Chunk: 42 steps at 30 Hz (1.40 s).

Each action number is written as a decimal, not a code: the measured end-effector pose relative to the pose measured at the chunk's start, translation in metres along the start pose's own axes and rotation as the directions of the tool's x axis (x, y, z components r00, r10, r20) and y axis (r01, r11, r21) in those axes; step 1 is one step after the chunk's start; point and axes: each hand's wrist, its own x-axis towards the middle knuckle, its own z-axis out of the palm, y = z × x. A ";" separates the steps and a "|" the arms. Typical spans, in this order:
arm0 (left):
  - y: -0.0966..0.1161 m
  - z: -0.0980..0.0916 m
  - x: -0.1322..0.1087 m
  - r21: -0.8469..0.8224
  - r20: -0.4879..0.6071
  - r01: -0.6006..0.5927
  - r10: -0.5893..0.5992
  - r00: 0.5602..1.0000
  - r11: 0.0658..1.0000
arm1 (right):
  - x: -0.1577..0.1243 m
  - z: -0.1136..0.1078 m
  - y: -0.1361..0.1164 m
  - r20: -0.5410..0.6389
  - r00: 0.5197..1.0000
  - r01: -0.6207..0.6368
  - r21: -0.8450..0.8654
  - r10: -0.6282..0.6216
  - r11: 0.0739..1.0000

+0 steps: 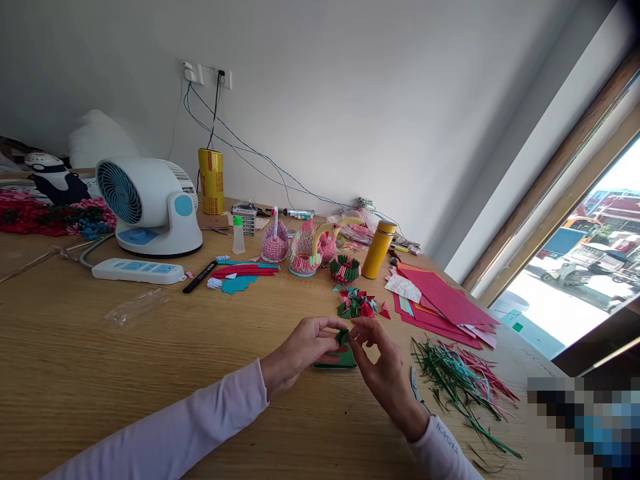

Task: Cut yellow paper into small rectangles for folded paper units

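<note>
My left hand (311,348) pinches a small folded piece of green paper (343,337) between thumb and fingers. My right hand (381,357) is closed in a pinch at the right edge of the same piece, its fingertips partly hiding it. Just under both hands, a stack of green paper (336,362) lies on the wooden table (210,400). Beyond the fingertips is a loose heap of folded green and red paper triangles (357,303). A round bowl-like form of green and pink folded pieces (345,269) stands behind that heap.
Scissors (415,383) lie by my right wrist, beside cut paper strips (465,380). Red paper sheets (450,300) spread at right, near a yellow flask (379,249). Folded-paper swans (305,250) stand behind. Leftward are a cutter knife (200,277), power strip (139,271) and fan (155,207).
</note>
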 end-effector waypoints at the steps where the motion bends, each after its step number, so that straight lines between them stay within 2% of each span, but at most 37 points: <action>1: 0.002 -0.002 0.000 0.016 0.023 0.022 -0.023 0.999 1.000 | 0.000 -0.001 -0.001 0.007 1.000 -0.003 0.021 0.002 1.000; 3: 0.003 -0.005 0.001 0.046 0.053 0.033 -0.035 0.998 0.998 | 0.001 -0.003 -0.003 0.027 0.999 -0.019 0.061 0.017 0.998; 7: -0.001 -0.007 0.005 0.137 0.038 -0.031 0.026 0.999 0.990 | 0.000 -0.002 -0.004 0.063 0.996 -0.076 0.150 0.067 0.986; 10: -0.006 -0.005 0.006 0.288 -0.011 -0.142 0.152 0.988 0.947 | -0.001 0.001 -0.009 0.079 0.988 -0.144 0.207 0.130 0.968; 12: -0.008 -0.002 0.004 0.403 -0.044 -0.223 0.262 0.964 0.888 | -0.003 0.004 -0.014 0.086 0.984 -0.173 0.198 0.158 0.965; 14: -0.009 0.001 0.002 0.487 -0.045 -0.267 0.330 0.943 0.832 | -0.004 0.006 -0.018 0.066 0.983 -0.181 0.161 0.172 0.970; 17: -0.009 0.003 0.000 0.560 -0.023 -0.294 0.369 0.929 0.775 | -0.006 0.010 -0.018 0.013 0.979 -0.201 0.124 0.201 0.972; 21: -0.009 0.005 -0.002 0.565 0.024 -0.352 0.411 0.911 0.746 | -0.007 0.013 -0.013 -0.021 0.972 -0.226 0.191 0.235 0.955; 26: -0.012 0.002 0.001 0.449 0.059 -0.335 0.347 0.936 0.828 | -0.007 0.013 -0.006 -0.041 0.971 -0.217 0.256 0.235 0.942; 30: -0.013 -0.003 0.007 0.276 0.076 -0.241 0.229 0.970 0.930 | -0.006 0.012 -0.002 -0.039 0.971 -0.216 0.268 0.234 0.939; 34: -0.014 -0.007 0.012 0.131 0.125 -0.169 0.153 0.980 0.977 | -0.006 0.011 -0.001 -0.034 0.972 -0.214 0.269 0.231 0.939; 39: -0.014 -0.011 0.014 0.095 0.127 -0.090 0.078 0.989 0.991 | -0.006 0.010 -0.002 -0.022 0.973 -0.213 0.286 0.229 0.934; 42: -0.014 -0.012 0.015 0.119 0.104 -0.088 0.075 0.992 0.989 | -0.006 0.009 -0.003 -0.002 0.970 -0.231 0.313 0.243 0.921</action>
